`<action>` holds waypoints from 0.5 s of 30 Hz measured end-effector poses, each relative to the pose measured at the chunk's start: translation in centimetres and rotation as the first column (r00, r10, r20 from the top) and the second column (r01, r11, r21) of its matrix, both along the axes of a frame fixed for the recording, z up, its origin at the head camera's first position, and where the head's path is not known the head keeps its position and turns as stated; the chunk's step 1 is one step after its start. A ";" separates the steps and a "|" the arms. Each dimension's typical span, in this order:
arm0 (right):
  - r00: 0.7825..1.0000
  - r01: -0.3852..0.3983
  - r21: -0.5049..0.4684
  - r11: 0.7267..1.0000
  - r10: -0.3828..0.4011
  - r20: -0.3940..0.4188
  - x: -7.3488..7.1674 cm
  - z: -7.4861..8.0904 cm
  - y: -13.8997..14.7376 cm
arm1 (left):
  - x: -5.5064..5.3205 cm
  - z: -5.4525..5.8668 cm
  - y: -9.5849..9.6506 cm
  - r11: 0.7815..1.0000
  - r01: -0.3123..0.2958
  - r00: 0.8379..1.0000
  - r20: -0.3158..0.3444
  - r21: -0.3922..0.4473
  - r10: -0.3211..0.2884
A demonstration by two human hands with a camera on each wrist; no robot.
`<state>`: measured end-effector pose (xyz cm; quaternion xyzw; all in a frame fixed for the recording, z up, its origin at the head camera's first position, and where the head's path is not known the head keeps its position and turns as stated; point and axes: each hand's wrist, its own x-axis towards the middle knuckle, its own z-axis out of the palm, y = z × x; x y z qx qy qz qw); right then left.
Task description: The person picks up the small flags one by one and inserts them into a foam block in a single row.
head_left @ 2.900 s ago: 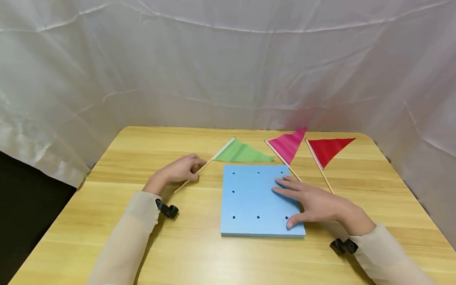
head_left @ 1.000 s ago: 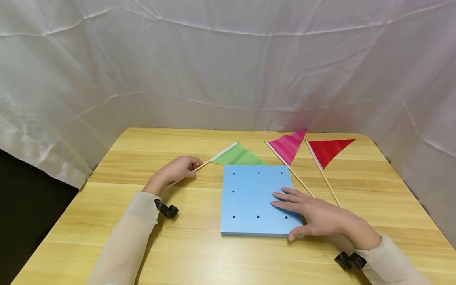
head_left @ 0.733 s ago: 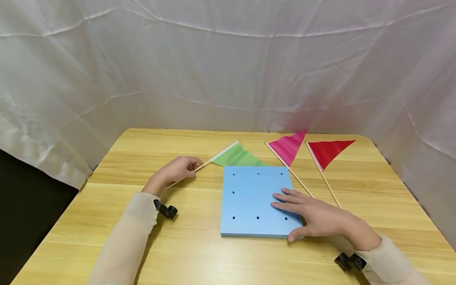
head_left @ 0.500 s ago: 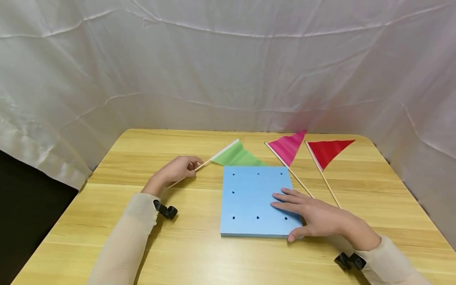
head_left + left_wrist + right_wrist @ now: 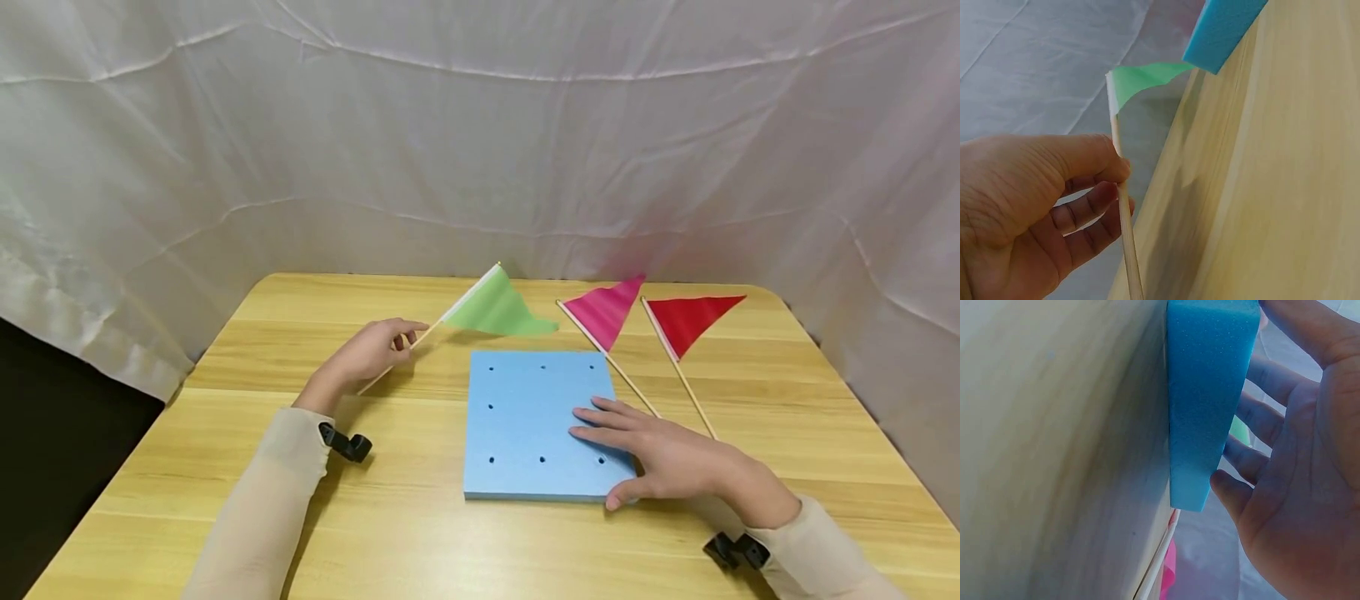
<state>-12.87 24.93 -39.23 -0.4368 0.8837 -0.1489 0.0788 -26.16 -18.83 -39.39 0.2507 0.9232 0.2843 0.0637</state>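
In the head view my left hand [image 5: 375, 350] pinches the thin wooden stick of a green pennant flag [image 5: 495, 307]; thumb and fingertips meet on the stick in the left wrist view. The flag end is tilted up, with a shadow of the flag on the table behind the board. My right hand [image 5: 667, 454] lies with spread fingers over the right side of a blue foam board [image 5: 525, 425], which has several small holes near its edges. From the right wrist view, the fingers reach across the top face of the board, whose thick side [image 5: 1210, 406] faces the camera.
Right of the board lie a pink pennant flag [image 5: 607, 312] and a red pennant flag [image 5: 690, 321], their sticks running toward my right hand. The pink flag's stick passes close by the board's edge. A pale curtain [image 5: 480, 150] hangs behind the wooden table [image 5: 405, 533].
The left hand first slides the green flag's stick, then lifts its flag end, so the cloth rises clear of the board's far edge. The right hand shifted slightly toward the near edge, then stayed still.
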 end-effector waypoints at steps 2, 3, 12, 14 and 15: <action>1.000 0.000 0.000 1.000 0.000 0.002 0.0 0.0 0.0 | 0.0 0.1 0.1 1.000 0.002 1.000 -0.027 -0.004 -0.002; 1.000 0.001 0.000 1.000 -0.001 0.001 0.0 0.0 0.0 | 0.0 0.2 0.2 1.000 0.003 0.999 -0.043 -0.004 -0.003; 1.000 -0.006 -0.003 1.000 0.006 -0.009 -0.1 0.0 0.0 | 0.3 1.0 1.0 0.999 -0.034 0.995 -0.090 0.041 0.037; 1.000 -0.008 -0.004 1.000 0.008 -0.014 -0.1 0.0 0.0 | 0.4 1.1 1.2 0.998 -0.046 0.994 -0.096 0.048 0.051; 1.000 -0.009 -0.005 1.000 0.009 -0.017 -0.1 0.0 0.0 | 0.4 1.1 1.3 0.997 -0.050 0.993 -0.102 0.050 0.055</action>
